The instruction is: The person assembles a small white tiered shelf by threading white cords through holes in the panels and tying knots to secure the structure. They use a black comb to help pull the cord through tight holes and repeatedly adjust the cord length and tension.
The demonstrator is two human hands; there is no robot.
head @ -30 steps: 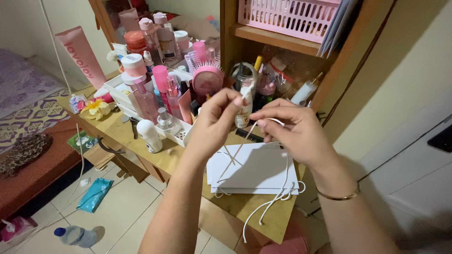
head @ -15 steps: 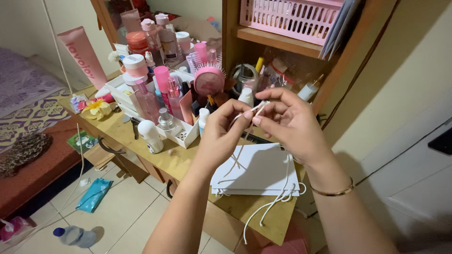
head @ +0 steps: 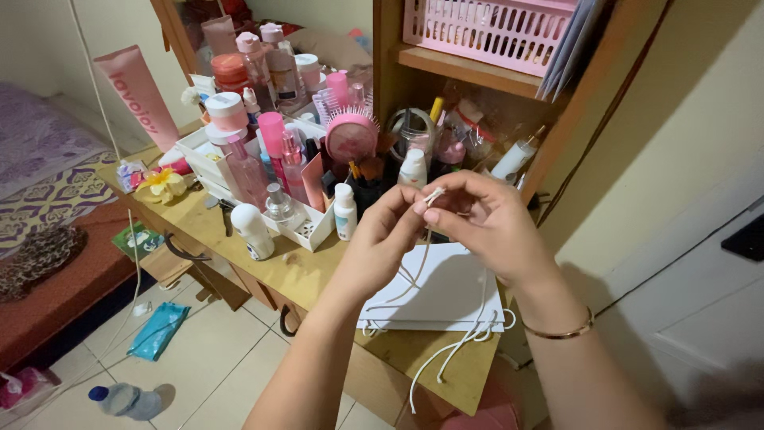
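My left hand (head: 380, 239) and my right hand (head: 485, 227) meet above a wooden dressing table (head: 199, 219), fingertips pinched together on the end of a white cord (head: 432, 195). The cord hangs down from my fingers to a flat stack of white paper bags (head: 446, 295) lying on the table's near end. More white cord (head: 454, 350) trails off the stack and dangles over the table's edge. A thin gold bangle (head: 561, 333) circles my right wrist.
A white organiser (head: 306, 227) packed with pink bottles, jars and a round pink brush (head: 350, 135) crowds the table's back. A pink basket (head: 489, 28) sits on the shelf above. On the tiled floor lie a water bottle (head: 123, 398) and a blue packet (head: 159, 330). A bed is at left.
My hands have closed in on each other; the cord, earlier stretched between them, is now pinched at one point by both sets of fingertips.
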